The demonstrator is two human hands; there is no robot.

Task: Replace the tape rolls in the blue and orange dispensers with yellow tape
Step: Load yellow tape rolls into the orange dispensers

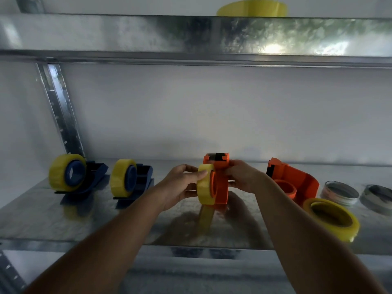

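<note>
Head view shows the left hand [182, 185] gripping a yellow translucent tape roll [205, 187] by its rim, thumb on top and fingers beneath, seating it on the hub of an upright orange plastic tape dispenser [220, 183] that the right hand [241, 177] clasps from the other side near its black cutter end. The main risk, as I judge it, is the roll going on crooked or facing the wrong way, so the tape would not feed toward the blade; a loose strip seems to hang below the roll and could stick to the galvanised metal shelf [106, 221] or fold on itself if it is pushed further. Both forearms reach forward and slightly inward, wrists nearly level, with the hands meeting over the shelf's middle. To the left stand two blue plastic dispensers [93, 177], [144, 177], each already carrying yellow tape. To the right a second orange dispenser [294, 179] lies on its side with a bare hub, just beside a spare yellow roll lying flat [333, 217], so that swap looks not yet done.
</note>
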